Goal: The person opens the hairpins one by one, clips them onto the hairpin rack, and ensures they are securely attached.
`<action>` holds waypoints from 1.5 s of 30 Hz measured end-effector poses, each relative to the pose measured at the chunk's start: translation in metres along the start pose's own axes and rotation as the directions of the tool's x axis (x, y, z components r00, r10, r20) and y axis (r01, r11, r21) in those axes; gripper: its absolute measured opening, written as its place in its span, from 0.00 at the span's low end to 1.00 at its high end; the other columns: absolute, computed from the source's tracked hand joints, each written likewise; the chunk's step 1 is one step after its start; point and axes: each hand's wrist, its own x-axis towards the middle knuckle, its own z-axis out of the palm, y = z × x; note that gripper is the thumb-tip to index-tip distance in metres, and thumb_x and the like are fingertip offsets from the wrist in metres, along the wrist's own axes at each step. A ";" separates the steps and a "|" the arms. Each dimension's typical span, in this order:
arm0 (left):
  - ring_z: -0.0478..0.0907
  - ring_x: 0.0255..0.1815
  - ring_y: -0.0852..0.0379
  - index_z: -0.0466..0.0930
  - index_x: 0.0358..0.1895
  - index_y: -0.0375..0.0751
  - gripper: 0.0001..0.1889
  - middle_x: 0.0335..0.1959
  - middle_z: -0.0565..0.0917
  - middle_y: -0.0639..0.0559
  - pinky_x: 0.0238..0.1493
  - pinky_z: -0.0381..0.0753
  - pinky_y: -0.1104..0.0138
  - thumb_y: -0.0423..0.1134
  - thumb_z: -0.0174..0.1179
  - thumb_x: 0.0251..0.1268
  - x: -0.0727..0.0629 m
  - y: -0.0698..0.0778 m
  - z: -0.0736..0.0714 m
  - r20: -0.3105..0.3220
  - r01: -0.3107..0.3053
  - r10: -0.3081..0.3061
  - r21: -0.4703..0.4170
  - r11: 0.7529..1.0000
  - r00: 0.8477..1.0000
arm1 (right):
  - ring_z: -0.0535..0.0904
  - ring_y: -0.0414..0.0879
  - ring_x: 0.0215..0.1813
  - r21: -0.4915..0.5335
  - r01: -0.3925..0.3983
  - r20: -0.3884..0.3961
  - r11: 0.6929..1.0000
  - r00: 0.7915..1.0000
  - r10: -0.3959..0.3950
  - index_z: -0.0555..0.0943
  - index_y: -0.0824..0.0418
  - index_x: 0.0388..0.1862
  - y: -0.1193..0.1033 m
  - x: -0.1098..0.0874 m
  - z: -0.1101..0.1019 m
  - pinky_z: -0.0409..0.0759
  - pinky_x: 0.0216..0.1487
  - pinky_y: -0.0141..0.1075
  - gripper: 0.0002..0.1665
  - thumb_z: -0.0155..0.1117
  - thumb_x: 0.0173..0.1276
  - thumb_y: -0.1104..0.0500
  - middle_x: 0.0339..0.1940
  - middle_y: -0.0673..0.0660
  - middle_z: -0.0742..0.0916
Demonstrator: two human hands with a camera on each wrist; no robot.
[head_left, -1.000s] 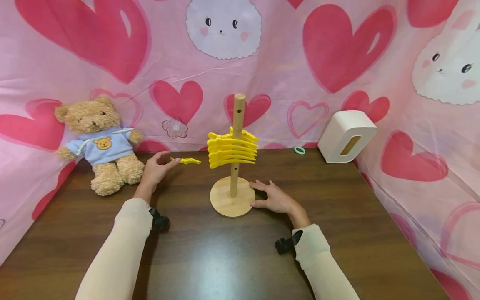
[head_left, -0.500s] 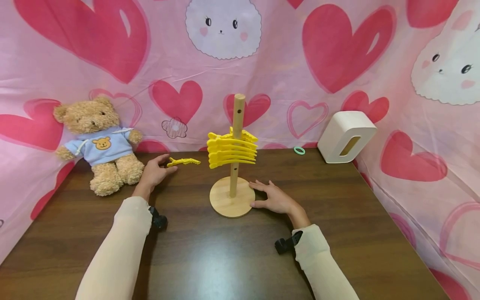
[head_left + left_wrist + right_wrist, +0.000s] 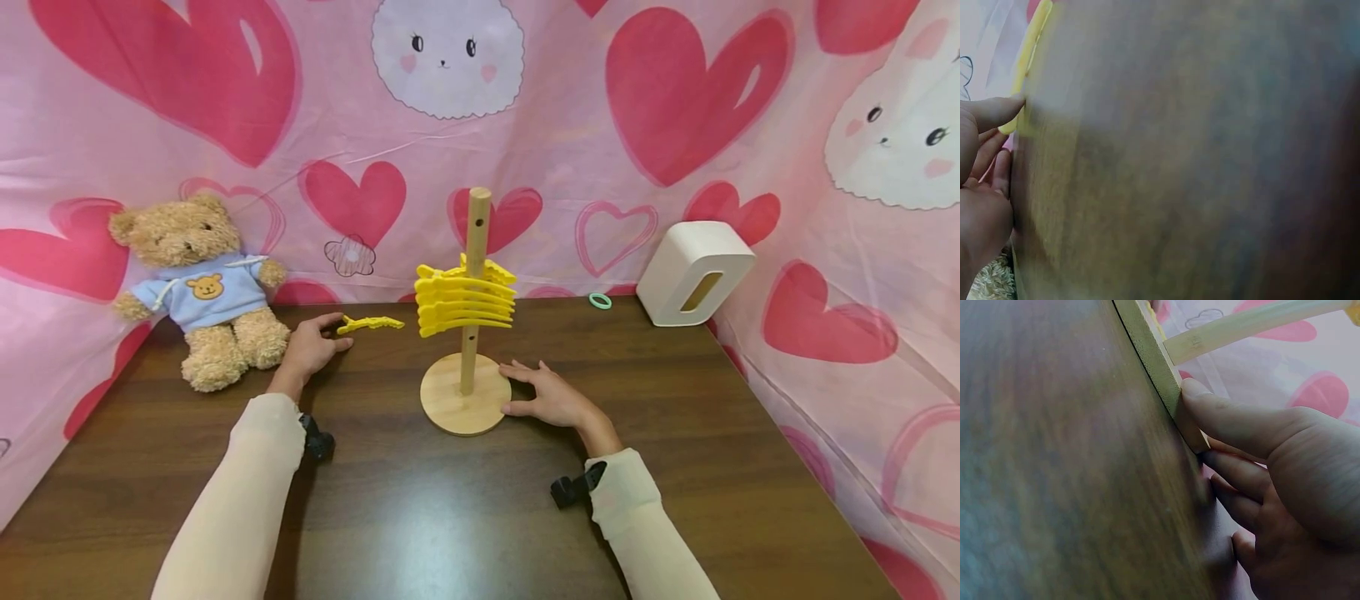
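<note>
A yellow alligator hair clip lies on the table in the head view. My left hand is at its left end, index finger beside the clip and thumb spread apart below it. In the left wrist view the thumb overlaps the clip. To the right stands a wooden post on a round base; several yellow hair clips are stacked around the post. My right hand rests at the base's right edge with fingers extended. In the right wrist view its thumb touches the rim of the base.
A teddy bear in a blue hoodie sits left of my left hand. At the back right are a small mint-green ring and a white tissue box. A pink heart-patterned cloth hangs behind the brown table.
My left thumb has moved down and away from the yellow hair clip, so the clip's left end now shows between thumb and finger. My right hand and the stand have stayed put.
</note>
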 end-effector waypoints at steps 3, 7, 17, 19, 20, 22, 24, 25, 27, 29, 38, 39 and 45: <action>0.64 0.70 0.29 0.68 0.70 0.27 0.30 0.71 0.67 0.27 0.70 0.63 0.43 0.32 0.64 0.68 0.000 0.000 0.001 -0.013 -0.001 0.000 -0.015 1.000 1.000 | 0.55 0.57 0.80 0.006 -0.004 0.002 1.000 1.000 0.004 0.68 0.61 0.77 0.001 0.000 0.000 0.36 0.79 0.57 0.42 0.72 0.68 0.51 0.77 0.61 0.69; 0.66 0.69 0.32 0.68 0.70 0.28 0.29 0.70 0.70 0.29 0.70 0.64 0.44 0.32 0.65 0.68 0.001 0.000 0.002 -0.027 -0.001 0.000 -0.011 1.000 1.000 | 0.56 0.57 0.80 0.009 0.004 0.000 1.000 1.000 -0.004 0.68 0.62 0.77 0.001 0.000 0.000 0.36 0.78 0.58 0.42 0.72 0.68 0.51 0.77 0.61 0.69; 0.71 0.67 0.34 0.73 0.68 0.30 0.27 0.65 0.76 0.30 0.69 0.66 0.44 0.36 0.65 0.69 0.003 -0.003 0.001 -0.022 -0.031 0.032 0.067 0.997 0.999 | 0.55 0.57 0.80 0.007 0.011 0.002 1.000 1.000 -0.011 0.68 0.61 0.77 0.000 0.001 0.001 0.36 0.78 0.58 0.42 0.72 0.68 0.51 0.77 0.61 0.69; 0.72 0.65 0.34 0.74 0.66 0.29 0.25 0.63 0.77 0.30 0.68 0.66 0.44 0.35 0.65 0.69 0.002 -0.003 0.002 -0.024 -0.031 0.032 0.063 0.998 0.999 | 0.56 0.56 0.80 0.009 0.012 0.004 1.000 1.000 -0.012 0.68 0.61 0.77 -0.001 0.001 0.001 0.36 0.78 0.57 0.42 0.72 0.68 0.51 0.77 0.61 0.69; 0.73 0.65 0.34 0.75 0.66 0.29 0.25 0.63 0.77 0.30 0.68 0.66 0.45 0.35 0.65 0.69 0.002 -0.003 0.002 -0.023 -0.029 0.031 0.059 0.998 0.999 | 0.56 0.56 0.80 0.009 0.011 0.005 1.000 1.000 -0.011 0.68 0.61 0.77 -0.001 0.001 0.002 0.36 0.78 0.57 0.42 0.72 0.68 0.51 0.77 0.61 0.69; 0.73 0.65 0.34 0.75 0.65 0.29 0.24 0.63 0.78 0.30 0.68 0.66 0.45 0.35 0.66 0.69 0.001 -0.003 0.002 -0.021 -0.024 0.025 0.042 0.999 0.999 | 0.57 0.55 0.80 0.008 0.011 0.004 1.000 1.000 -0.011 0.68 0.61 0.77 -0.001 0.000 0.002 0.36 0.78 0.57 0.42 0.72 0.68 0.51 0.77 0.60 0.69; 0.72 0.64 0.34 0.75 0.65 0.29 0.24 0.63 0.77 0.30 0.68 0.66 0.45 0.35 0.66 0.68 0.000 -0.001 0.003 -0.014 -0.016 0.017 0.020 1.000 1.000 | 0.57 0.55 0.80 0.009 0.013 0.002 1.000 1.000 -0.013 0.68 0.62 0.76 0.000 0.000 0.002 0.35 0.79 0.57 0.42 0.72 0.68 0.51 0.77 0.60 0.70; 0.72 0.64 0.34 0.75 0.64 0.29 0.24 0.62 0.77 0.29 0.68 0.66 0.45 0.35 0.66 0.68 0.000 -0.001 0.003 -0.011 -0.015 0.015 0.013 1.000 1.000 | 0.57 0.55 0.80 0.010 0.014 0.002 1.000 1.000 -0.014 0.68 0.62 0.76 0.000 0.000 0.002 0.35 0.79 0.57 0.42 0.72 0.68 0.52 0.77 0.60 0.70; 0.71 0.63 0.35 0.75 0.64 0.28 0.24 0.62 0.77 0.29 0.67 0.66 0.46 0.35 0.65 0.69 0.000 0.002 0.003 -0.004 -0.011 0.011 -0.005 1.000 1.000 | 0.57 0.55 0.80 0.009 0.017 0.001 1.000 1.000 -0.017 0.68 0.62 0.76 0.001 -0.001 0.002 0.35 0.79 0.56 0.42 0.72 0.68 0.52 0.77 0.60 0.70; 0.71 0.62 0.34 0.74 0.63 0.27 0.24 0.61 0.77 0.29 0.66 0.66 0.45 0.35 0.65 0.69 0.000 0.002 0.004 -0.001 -0.011 0.011 -0.008 1.000 1.000 | 0.57 0.55 0.80 0.009 0.019 0.001 1.000 1.000 -0.019 0.68 0.62 0.76 0.001 -0.001 0.001 0.35 0.79 0.56 0.42 0.72 0.68 0.52 0.76 0.61 0.70; 0.75 0.58 0.35 0.73 0.62 0.27 0.24 0.56 0.79 0.29 0.63 0.71 0.46 0.39 0.63 0.72 -0.005 0.011 0.006 -0.070 -0.085 0.085 0.009 0.996 0.994 | 0.57 0.54 0.80 -0.001 0.011 0.004 1.000 1.000 -0.011 0.68 0.62 0.76 0.002 -0.001 0.001 0.35 0.79 0.56 0.42 0.72 0.68 0.52 0.76 0.60 0.70; 0.76 0.57 0.36 0.74 0.62 0.27 0.24 0.55 0.79 0.29 0.62 0.72 0.47 0.40 0.63 0.72 -0.006 0.012 0.006 -0.080 -0.097 0.098 0.006 0.995 0.992 | 0.57 0.54 0.80 -0.003 0.012 0.004 1.000 1.000 -0.012 0.68 0.62 0.76 0.002 -0.001 0.000 0.35 0.79 0.56 0.42 0.72 0.68 0.52 0.76 0.60 0.70; 0.80 0.49 0.39 0.79 0.57 0.27 0.21 0.48 0.83 0.31 0.54 0.75 0.55 0.40 0.66 0.69 -0.009 0.019 0.007 -0.152 -0.173 0.173 0.012 0.985 0.973 | 0.55 0.54 0.81 -0.006 0.017 0.005 1.000 1.000 -0.017 0.68 0.62 0.77 0.001 0.001 0.000 0.35 0.78 0.57 0.42 0.72 0.68 0.51 0.77 0.60 0.70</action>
